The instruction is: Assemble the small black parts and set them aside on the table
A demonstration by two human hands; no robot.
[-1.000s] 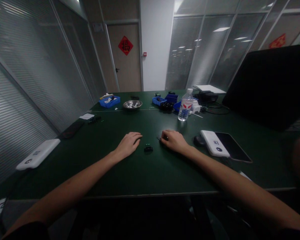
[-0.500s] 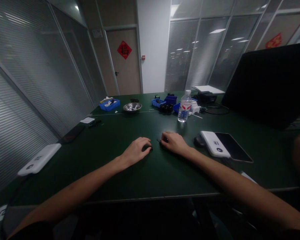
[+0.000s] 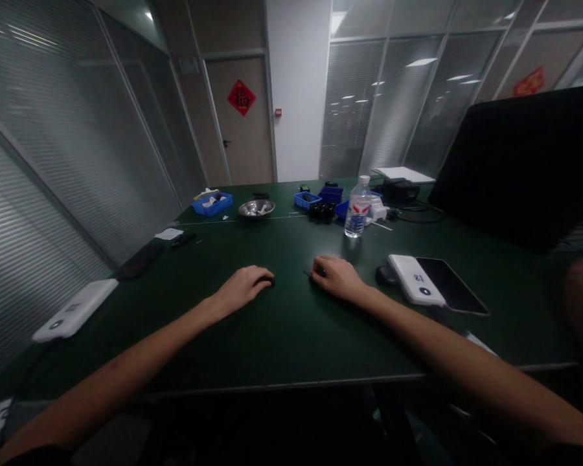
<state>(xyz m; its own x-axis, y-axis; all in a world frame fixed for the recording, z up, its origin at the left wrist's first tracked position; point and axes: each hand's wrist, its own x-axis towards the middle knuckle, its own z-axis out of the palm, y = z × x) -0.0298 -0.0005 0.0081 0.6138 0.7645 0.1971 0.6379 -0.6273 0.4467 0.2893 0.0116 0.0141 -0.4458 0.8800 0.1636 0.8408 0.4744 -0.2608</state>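
My left hand rests on the dark green table, its fingers curled over a small dark part that shows only at the fingertips. A short way to the right, my right hand lies on the table with its fingers pinched round a thin dark tool whose tip sticks out to the left. The two hands are apart, with a bare strip of table between them.
A white device beside a black tablet and a dark mouse lie right of my hand. A water bottle, blue bins, a metal bowl stand farther back. Another white device lies left.
My left hand slid right onto the small dark part, closed over it, then drew it back to the left. My right hand stayed put with its tool.
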